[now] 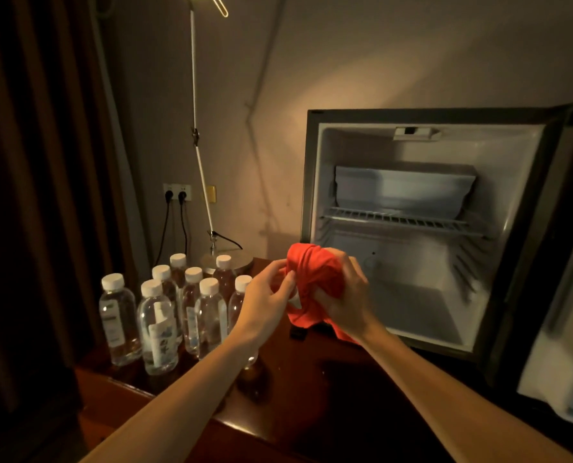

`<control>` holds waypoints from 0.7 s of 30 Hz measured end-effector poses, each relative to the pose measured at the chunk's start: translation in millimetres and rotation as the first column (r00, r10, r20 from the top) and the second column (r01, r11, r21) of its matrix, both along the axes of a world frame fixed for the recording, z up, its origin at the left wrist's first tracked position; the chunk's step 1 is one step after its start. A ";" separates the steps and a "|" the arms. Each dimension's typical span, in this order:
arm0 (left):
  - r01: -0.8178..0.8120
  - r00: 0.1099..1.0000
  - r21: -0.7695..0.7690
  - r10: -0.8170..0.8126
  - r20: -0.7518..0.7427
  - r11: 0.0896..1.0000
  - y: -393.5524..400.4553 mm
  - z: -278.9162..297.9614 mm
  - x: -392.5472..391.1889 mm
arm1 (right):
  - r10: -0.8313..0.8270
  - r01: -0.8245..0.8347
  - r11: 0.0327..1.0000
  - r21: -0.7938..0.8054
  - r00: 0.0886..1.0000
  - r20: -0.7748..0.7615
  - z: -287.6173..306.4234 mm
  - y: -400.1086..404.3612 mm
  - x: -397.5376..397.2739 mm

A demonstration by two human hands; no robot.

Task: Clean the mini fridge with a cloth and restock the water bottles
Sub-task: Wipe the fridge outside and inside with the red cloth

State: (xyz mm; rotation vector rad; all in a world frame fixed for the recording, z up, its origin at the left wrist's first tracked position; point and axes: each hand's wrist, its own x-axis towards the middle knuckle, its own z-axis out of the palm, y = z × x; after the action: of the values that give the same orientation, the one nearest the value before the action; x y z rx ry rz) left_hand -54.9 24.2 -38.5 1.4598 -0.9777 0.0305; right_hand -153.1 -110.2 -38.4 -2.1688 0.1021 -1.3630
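Dim tabletop (pixel 311 379): both hands (left (pixel 265 295), right (pixel 345 302)) gripping bunched red cloth (pixel 311 279), bottles (pixel 158 315) upright.

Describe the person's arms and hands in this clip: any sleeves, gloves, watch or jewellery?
Both forearms are bare up to the frame edge, with no sleeves showing. The left hand and right hand wear no gloves. No watch, bracelet or ring is visible on either wrist or the fingers, though the light is dim.
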 end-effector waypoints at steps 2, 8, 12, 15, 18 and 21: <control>0.016 0.999 -0.012 -0.017 -0.047 1.000 -7.3 -1.0 5.0 | -0.067 0.067 0.997 -0.038 0.998 0.015 15.1 -7.3 9.1; 0.071 0.988 0.059 -0.062 -0.140 0.996 -23.9 -25.7 4.3 | -0.404 0.418 0.890 -0.182 0.908 0.110 114.8 -41.0 56.6; 0.093 0.985 0.112 -0.075 -0.158 0.989 -33.8 -33.4 11.2 | -0.572 0.521 0.754 -0.400 0.820 -0.011 145.8 -53.9 85.6; 0.097 0.983 0.105 -0.079 -0.165 0.990 -39.4 -39.2 19.3 | -0.581 0.477 0.740 -0.475 0.809 -0.093 122.4 -56.7 94.2; 0.057 0.983 0.096 -0.040 -0.177 0.994 -48.5 -48.3 28.7 | -0.579 0.391 0.735 -0.555 0.788 -0.211 82.2 -60.5 92.3; 0.016 0.985 0.119 0.005 -0.171 0.993 -58.6 -56.5 34.5 | -0.612 0.334 0.708 -0.622 0.730 -0.305 44.5 -61.8 81.7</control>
State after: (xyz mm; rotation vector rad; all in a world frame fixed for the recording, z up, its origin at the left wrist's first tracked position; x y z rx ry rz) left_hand -20.4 -34.4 -95.0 1.5421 -0.8544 -0.1579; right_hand -71.4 -172.0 6.1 -3.1138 0.6194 -1.1317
